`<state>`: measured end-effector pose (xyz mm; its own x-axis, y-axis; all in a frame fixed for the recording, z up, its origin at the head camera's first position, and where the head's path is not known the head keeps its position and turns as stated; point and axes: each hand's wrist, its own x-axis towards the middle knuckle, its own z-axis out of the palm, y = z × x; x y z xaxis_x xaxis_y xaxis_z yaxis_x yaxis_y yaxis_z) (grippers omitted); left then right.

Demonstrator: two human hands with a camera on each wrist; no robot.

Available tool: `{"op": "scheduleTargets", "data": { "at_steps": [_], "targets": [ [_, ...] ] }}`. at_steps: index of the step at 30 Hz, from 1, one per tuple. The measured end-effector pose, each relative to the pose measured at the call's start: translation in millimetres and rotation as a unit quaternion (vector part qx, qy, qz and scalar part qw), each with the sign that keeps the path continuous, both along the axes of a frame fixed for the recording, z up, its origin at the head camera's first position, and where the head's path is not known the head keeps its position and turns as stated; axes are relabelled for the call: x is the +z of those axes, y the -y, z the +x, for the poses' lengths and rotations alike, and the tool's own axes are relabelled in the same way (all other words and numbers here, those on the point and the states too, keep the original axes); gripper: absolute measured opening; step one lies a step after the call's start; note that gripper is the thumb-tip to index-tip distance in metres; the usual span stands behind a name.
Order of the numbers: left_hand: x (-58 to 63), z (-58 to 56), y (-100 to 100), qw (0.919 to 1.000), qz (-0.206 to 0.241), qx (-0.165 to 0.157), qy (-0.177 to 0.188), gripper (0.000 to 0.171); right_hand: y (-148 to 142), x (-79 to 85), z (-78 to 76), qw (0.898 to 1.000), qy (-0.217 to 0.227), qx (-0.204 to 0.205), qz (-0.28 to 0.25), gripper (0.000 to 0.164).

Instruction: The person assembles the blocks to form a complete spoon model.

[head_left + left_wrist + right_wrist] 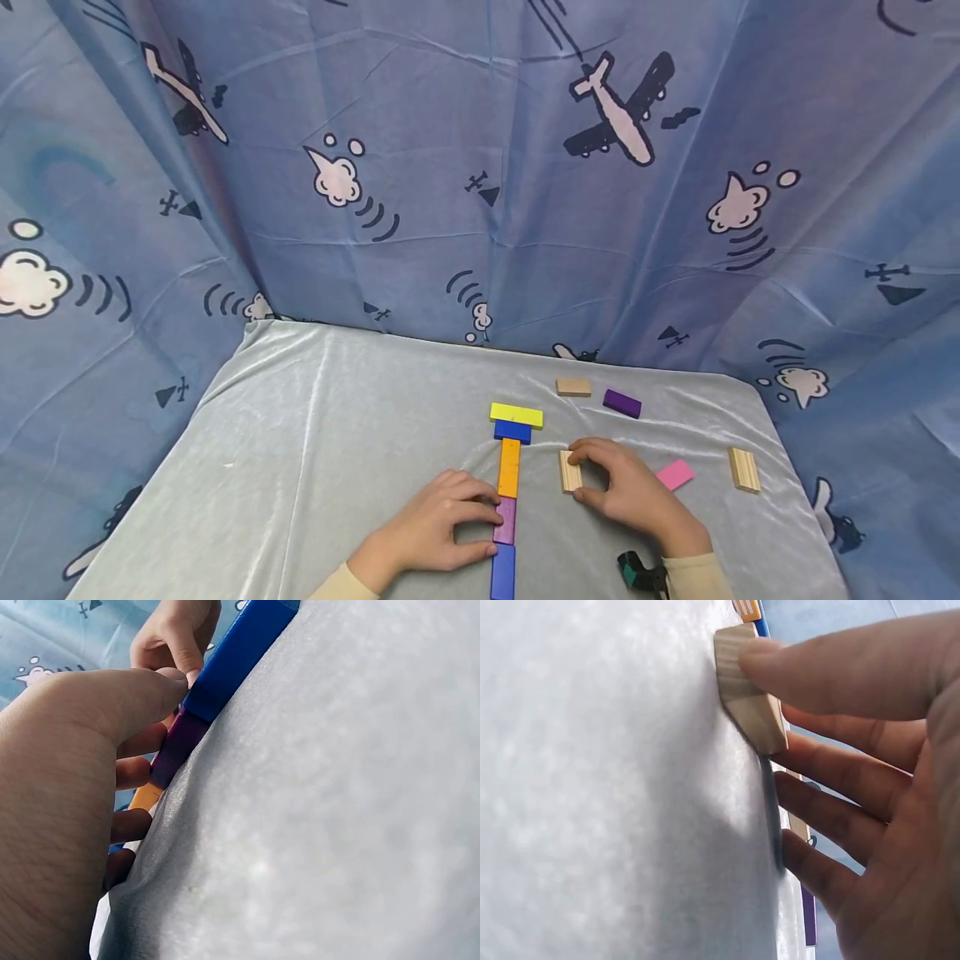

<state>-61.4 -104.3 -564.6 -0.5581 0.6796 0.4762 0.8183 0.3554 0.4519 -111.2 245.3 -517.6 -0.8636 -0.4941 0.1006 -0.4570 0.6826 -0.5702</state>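
Note:
A straight row of painted wooden blocks runs up the cloth in the head view: a blue block (503, 572) nearest, then a purple block (505, 522), an orange block (509, 468), a second blue block (513, 431) and a yellow block (517, 415) set crosswise at the far end. Along the row's left side lies my left hand (442, 525), fingertips at the purple block and thumb at the near blue one (236, 664). To the right of the row, my right hand (630, 492) pinches a plain wood block (569, 472) between thumb and fingers, low over the cloth.
A pink block (676, 475) lies partly behind the right hand, with another plain block (745, 469) farther right. A small plain block (573, 387) and a dark purple block (622, 403) sit toward the back. A patterned blue curtain (420, 167) hangs behind the grey cloth-covered table (300, 467).

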Motion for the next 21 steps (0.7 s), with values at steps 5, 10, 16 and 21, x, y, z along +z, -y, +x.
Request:
{"op": "scheduleTargets", "data": {
  "at_steps": [5,10,16,21],
  "targets": [
    [0.0,0.4,0.2,0.9999,-0.007,0.001,0.009,0.027,-0.1,-0.4,2.1,1.0,0.004,-0.009,0.01,0.041],
    [0.3,0.0,0.4,0.9999,-0.012,0.004,0.012,0.026,0.1,-1.2,3.3,1.0,0.004,-0.013,0.01,0.043],
    [-0.2,-0.4,0.7,0.9998,-0.012,0.005,0.014,0.026,-0.3,-0.7,1.9,1.0,0.003,-0.015,0.006,0.041],
    [-0.1,0.1,0.4,0.9996,-0.013,0.006,0.024,0.026,0.6,-0.3,-2.9,1.0,-0.016,-0.017,-0.005,0.041]
  ]
}}
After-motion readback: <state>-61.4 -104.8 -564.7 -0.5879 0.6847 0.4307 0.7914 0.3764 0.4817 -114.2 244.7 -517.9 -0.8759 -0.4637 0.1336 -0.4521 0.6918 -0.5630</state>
